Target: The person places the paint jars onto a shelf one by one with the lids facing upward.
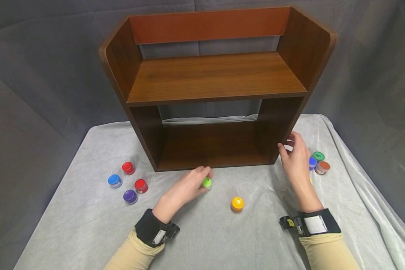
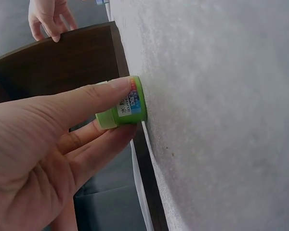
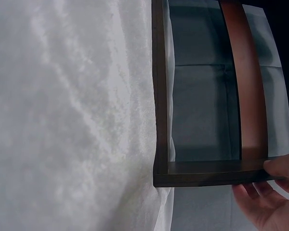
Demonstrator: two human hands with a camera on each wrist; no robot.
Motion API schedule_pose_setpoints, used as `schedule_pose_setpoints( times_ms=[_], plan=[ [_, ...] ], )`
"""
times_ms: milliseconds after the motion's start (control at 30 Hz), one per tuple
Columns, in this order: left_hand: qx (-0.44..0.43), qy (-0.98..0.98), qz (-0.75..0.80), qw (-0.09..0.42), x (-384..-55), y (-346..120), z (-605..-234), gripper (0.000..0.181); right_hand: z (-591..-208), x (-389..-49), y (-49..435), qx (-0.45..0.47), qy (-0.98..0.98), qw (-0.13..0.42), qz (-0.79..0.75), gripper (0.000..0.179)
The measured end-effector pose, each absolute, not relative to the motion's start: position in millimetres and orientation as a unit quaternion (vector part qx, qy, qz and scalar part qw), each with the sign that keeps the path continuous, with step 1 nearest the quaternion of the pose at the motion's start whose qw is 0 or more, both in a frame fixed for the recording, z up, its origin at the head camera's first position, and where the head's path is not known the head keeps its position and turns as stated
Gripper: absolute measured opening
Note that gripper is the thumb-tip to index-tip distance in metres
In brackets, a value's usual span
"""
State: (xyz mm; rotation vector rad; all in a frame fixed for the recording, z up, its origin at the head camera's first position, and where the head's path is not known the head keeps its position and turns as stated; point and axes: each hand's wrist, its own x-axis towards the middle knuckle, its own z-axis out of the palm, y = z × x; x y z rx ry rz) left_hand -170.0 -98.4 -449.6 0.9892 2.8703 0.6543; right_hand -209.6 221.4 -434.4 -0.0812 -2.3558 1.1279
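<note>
A small green paint jar [image 1: 206, 183] sits on the cloth just in front of the shelf's bottom edge. My left hand [image 1: 187, 186] pinches it between thumb and fingers. The left wrist view shows a printed label on the jar [image 2: 127, 106], its base right at the cloth. My right hand [image 1: 296, 159] grips the front edge of the right side panel of the brown wooden bookshelf [image 1: 222, 77]. In the right wrist view, the thumb and fingers [image 3: 253, 204] lie on opposite sides of that panel [image 3: 212, 175]. An orange-yellow paint jar [image 1: 237, 204] stands between the two hands.
Left of the shelf stand two red jars [image 1: 128, 168] [image 1: 141, 186], a light blue jar [image 1: 114, 181] and a purple jar [image 1: 130, 197]. Beyond the right hand are green [image 1: 318, 156], blue [image 1: 312, 163] and brown [image 1: 322, 167] jars. Light grey cloth [image 1: 202, 236] covers the table.
</note>
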Motion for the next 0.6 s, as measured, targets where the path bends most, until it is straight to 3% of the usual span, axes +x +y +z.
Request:
schedule_pose_setpoints(
  times_ms=[333,600],
  plan=[
    [0.312,0.926,0.209,0.036,-169.1,-98.2,-448.4,0.039,-435.1,-210.2,222.1,-0.027,-0.871,0.255,0.419,0.038],
    [0.314,0.912,0.263,0.009,-172.0,-98.7,-448.9,0.034,-435.1,-210.1,222.0,-0.029,-0.870,0.257,0.420,0.038]
  ],
)
